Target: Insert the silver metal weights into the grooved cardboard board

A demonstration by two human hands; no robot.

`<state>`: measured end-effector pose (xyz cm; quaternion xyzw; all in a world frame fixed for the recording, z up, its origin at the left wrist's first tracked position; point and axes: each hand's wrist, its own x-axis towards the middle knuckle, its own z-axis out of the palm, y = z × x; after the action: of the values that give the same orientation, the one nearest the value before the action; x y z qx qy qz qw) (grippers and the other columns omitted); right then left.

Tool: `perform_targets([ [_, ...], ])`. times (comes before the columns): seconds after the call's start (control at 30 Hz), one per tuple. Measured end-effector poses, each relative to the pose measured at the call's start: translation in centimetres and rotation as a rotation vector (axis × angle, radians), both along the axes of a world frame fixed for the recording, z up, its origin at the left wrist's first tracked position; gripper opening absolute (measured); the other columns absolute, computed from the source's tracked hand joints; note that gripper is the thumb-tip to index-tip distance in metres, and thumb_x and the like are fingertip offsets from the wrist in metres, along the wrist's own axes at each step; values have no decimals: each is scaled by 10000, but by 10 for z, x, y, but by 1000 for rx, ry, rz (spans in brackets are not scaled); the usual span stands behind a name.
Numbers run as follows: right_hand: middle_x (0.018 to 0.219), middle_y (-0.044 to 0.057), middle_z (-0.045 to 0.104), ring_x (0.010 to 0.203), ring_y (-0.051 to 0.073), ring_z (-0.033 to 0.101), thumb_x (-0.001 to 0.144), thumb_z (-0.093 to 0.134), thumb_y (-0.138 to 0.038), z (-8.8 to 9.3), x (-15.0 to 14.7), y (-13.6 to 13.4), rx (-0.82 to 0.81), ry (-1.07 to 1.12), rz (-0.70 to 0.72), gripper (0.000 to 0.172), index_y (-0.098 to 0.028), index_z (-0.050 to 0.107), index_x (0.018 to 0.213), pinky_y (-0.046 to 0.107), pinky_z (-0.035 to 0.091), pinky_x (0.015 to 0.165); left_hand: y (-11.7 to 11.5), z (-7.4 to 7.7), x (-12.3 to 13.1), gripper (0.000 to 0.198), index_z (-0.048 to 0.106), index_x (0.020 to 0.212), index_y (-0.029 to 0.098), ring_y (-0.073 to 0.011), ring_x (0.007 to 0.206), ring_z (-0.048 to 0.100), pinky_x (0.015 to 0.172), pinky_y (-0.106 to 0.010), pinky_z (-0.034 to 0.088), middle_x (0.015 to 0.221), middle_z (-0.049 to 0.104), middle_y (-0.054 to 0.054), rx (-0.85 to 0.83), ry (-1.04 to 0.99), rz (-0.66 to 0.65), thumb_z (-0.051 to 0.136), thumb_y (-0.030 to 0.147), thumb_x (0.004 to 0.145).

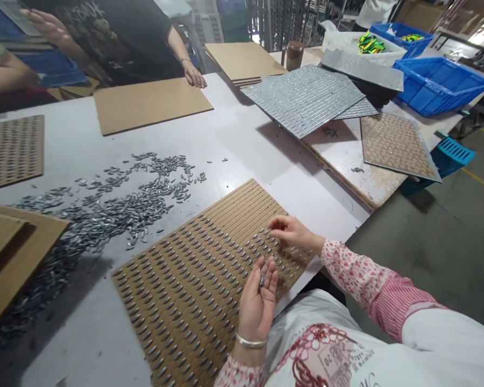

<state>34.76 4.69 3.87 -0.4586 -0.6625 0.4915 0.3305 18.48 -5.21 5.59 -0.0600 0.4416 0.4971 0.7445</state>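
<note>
A cardboard sheet (185, 279) with narrow grooves lies aslant before me, set with rows of small grey spindle-shaped pieces. Its far corner shows bare grooves (246, 209). My left hand (258, 301) is palm up above the sheet, its fingers curled around a few of the same grey pieces (262, 280). Over the sheet's right part, my right hand (290, 232) has thumb and fingers pinched together at the end of a row; whatever is between the fingertips is too small to make out. A big loose heap of grey pieces (137, 209) spreads over the table to the left.
Cardboard sheets (24, 231) overhang the heap at left; a filled sheet (14, 150) lies behind. Across the table (234, 134), a person's hand (193, 74) rests on a plain sheet (153, 105). Silvery panels (306, 97), a brown mug (293, 55) and a blue crate (439, 86) stand right.
</note>
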Motion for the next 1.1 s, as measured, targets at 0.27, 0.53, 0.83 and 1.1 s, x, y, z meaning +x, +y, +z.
perform_targets([
  [0.27, 756, 21, 641, 760, 140, 523, 780, 627, -243, -24, 30, 45, 211, -454, -169, 82, -161, 625, 775, 274, 388, 742, -5, -7, 0, 137, 652, 901, 134, -72, 611, 585, 580, -166, 508, 741, 626, -29, 21, 8, -37, 588, 108, 783],
  [0.53, 795, 44, 610, 817, 170, 457, 821, 581, -383, -32, 21, 43, 343, -724, -128, 226, -172, 628, 756, 289, 330, 770, -6, -11, 1, 97, 650, 831, 135, -53, 587, 537, 552, -153, 488, 735, 603, -28, -35, -52, -15, 585, 84, 780],
  [0.83, 767, 43, 594, 786, 167, 452, 806, 592, -377, -36, 22, 50, 313, -782, -121, 226, -171, 615, 714, 285, 335, 754, -5, -12, 2, 98, 645, 843, 136, -60, 601, 553, 566, -159, 498, 747, 609, -28, -27, -35, -30, 615, 92, 761],
  [1.1, 799, 47, 597, 818, 160, 496, 802, 609, -298, -16, 12, 32, 275, -483, -85, 146, -154, 619, 789, 310, 380, 811, -2, -8, 5, 111, 645, 847, 145, -59, 601, 579, 553, -155, 511, 756, 638, -26, -74, 22, 17, 567, 84, 796],
])
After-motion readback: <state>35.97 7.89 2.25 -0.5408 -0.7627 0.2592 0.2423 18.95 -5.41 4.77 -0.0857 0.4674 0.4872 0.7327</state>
